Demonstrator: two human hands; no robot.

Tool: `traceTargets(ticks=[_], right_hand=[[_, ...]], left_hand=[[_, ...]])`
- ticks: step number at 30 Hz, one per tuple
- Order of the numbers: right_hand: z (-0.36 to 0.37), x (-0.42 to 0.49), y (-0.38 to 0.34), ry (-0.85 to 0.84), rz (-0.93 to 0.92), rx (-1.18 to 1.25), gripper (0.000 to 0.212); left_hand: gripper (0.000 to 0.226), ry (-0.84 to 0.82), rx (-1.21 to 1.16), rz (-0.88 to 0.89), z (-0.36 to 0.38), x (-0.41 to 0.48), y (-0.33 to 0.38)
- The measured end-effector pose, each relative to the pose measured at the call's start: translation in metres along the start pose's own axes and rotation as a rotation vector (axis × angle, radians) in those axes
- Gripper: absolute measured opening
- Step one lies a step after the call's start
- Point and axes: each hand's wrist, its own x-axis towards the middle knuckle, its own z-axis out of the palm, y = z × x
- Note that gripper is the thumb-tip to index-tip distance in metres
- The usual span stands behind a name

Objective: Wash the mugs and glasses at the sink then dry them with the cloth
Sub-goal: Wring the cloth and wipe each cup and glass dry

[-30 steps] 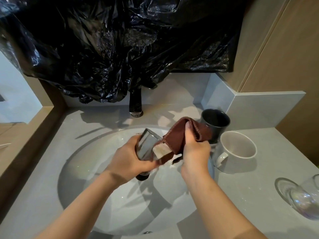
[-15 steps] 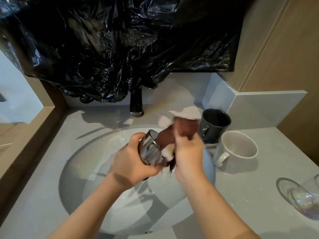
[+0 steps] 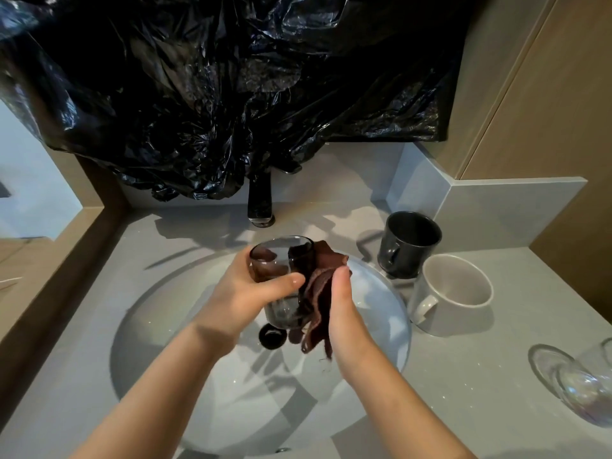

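My left hand [image 3: 246,298] grips a clear glass [image 3: 283,256] upright over the sink [image 3: 198,376], thumb across its front. A dark brown cloth [image 3: 319,313] is stuffed partly into the glass and hangs down its right side. My right hand [image 3: 344,313] holds the cloth against the glass. On the counter to the right stand a dark grey mug [image 3: 409,245] and a light grey mug [image 3: 453,293]. A second clear glass [image 3: 579,385] lies on its side at the right edge.
A black tap [image 3: 260,207] rises behind the basin under a crumpled black plastic sheet [image 3: 231,94]. The black drain [image 3: 272,336] shows below the glass. Wooden cabinet panels [image 3: 546,111] stand at the right, and a wooden ledge [image 3: 39,260] at the left.
The glass has been turned from tilted sideways to upright. The cloth, earlier bunched at the rim under my right hand, now sits partly inside and hangs down the right side.
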Motion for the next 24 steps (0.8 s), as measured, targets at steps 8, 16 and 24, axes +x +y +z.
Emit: traceTargets(ticks=[8, 16, 24], right_hand=[[0.004, 0.003, -0.020, 0.037, -0.204, 0.093, 0.061], [-0.007, 0.005, -0.002, 0.030, 0.157, 0.620, 0.037], [0.009, 0.005, -0.001, 0.152, -0.212, 0.392, 0.031]], left_hand=[[0.079, -0.118, -0.049, -0.041, -0.004, 0.003, 0.002], [0.048, 0.187, -0.212, 0.123, 0.017, -0.004, 0.008], [0.050, 0.295, -0.185, 0.202, 0.030, -0.007, 0.003]])
